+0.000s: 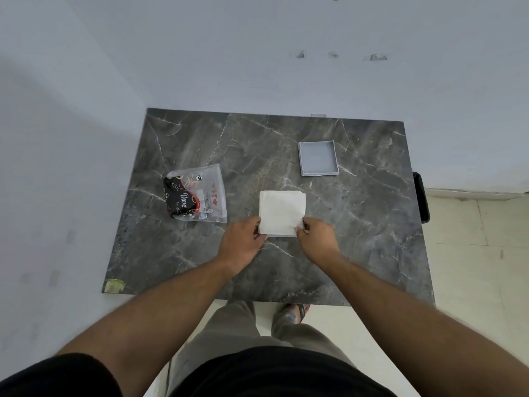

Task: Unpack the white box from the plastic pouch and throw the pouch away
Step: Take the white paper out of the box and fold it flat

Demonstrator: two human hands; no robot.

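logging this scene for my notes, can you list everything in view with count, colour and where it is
table: one, dark grey marble pattern, against the wall
white box: one, white, near the table's middle, held at its near corners
plastic pouch: one, clear with black and red print, on the table to the left of the box
tray: one, grey, shallow and open, far right part of the table
sticker: one, yellowish, near left corner of the table
dark object: one, black, beside the table's right edge, unclear what
left hand: one, grip on the box's near left corner
right hand: one, grip on the box's near right corner
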